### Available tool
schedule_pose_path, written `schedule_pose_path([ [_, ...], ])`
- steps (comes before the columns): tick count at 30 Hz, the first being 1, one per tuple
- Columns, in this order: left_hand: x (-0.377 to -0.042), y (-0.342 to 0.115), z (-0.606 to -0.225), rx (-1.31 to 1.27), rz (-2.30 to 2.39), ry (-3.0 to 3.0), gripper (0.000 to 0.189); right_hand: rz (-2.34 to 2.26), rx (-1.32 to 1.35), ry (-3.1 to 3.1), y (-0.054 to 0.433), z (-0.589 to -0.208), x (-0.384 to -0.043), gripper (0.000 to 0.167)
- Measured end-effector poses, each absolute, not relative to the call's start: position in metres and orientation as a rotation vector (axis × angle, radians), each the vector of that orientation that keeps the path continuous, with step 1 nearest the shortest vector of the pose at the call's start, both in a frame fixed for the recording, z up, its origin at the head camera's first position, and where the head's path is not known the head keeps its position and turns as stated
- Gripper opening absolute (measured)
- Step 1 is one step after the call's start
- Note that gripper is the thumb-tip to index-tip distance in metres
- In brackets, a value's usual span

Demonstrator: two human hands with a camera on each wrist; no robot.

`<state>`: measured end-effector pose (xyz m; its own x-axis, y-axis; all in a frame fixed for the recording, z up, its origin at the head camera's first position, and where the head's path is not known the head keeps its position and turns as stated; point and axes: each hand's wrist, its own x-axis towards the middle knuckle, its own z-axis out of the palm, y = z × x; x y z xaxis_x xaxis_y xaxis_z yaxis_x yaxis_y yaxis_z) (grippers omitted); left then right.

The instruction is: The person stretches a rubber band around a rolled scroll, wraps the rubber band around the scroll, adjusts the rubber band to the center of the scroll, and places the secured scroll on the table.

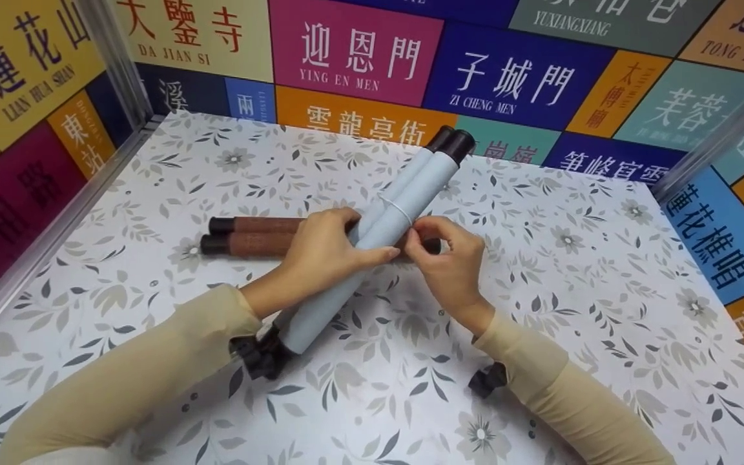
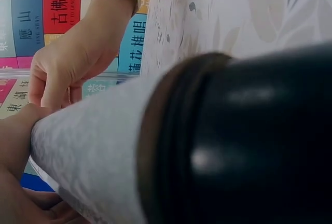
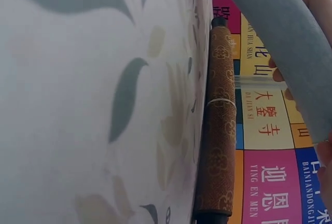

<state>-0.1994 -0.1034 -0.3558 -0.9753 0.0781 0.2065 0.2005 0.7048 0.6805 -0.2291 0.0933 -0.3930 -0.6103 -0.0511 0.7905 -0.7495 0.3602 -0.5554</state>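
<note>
My left hand (image 1: 327, 242) grips a light blue scroll (image 1: 330, 313), rolled from both ends into two parallel rolls with dark end knobs (image 1: 461, 145). The scroll slants over the table, its far end up to the right. A thin white cord (image 1: 399, 208) runs round its middle. At the scroll's right side, my right hand (image 1: 453, 261) pinches with thumb and forefinger where the cord meets the edge. Behind both hands lies a brown patterned scroll (image 1: 259, 244) with black knobs; the right wrist view shows a pale tie (image 3: 222, 101) round it. A dark knob (image 2: 259, 130) fills much of the left wrist view.
A white cloth with grey leaves and flowers (image 1: 604, 310) covers the table. Upright panels (image 1: 356, 51) with coloured blocks and Chinese lettering enclose the back and sides. Small black devices (image 1: 488, 380) sit at the wrists.
</note>
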Motion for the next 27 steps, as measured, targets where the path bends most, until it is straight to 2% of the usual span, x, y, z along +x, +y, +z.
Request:
schedule_pose_path([
  [5, -0.204, -0.107, -0.360, -0.179, -1.210, -2.761, 0.059, 1.652, 0.773, -1.921, 0.108, -0.386, -0.237, 0.006],
  [11, -0.209, -0.110, -0.360, -0.103, -1.295, -2.759, 0.061, 2.093, 1.037, -1.820, 0.126, -0.380, -0.242, 0.006],
  [14, -0.209, -0.109, -0.359, -0.125, -1.299, -2.755, 0.062, 2.056, 1.074, -1.954, 0.133, -0.376, -0.242, 0.006],
  [21, -0.207, -0.106, -0.360, -0.132, -1.235, -2.761, 0.063, 1.337, 0.764, -2.417, 0.140, -0.378, -0.246, 0.011],
  [24, -0.206, -0.105, -0.360, -0.132, -1.211, -2.766, 0.065, 1.539, 0.632, -2.427, 0.138, -0.379, -0.247, 0.018],
  [27, -0.205, -0.104, -0.360, -0.138, -1.180, -2.731, 0.065, 2.019, 0.467, -2.448, 0.138, -0.378, -0.247, 0.028],
])
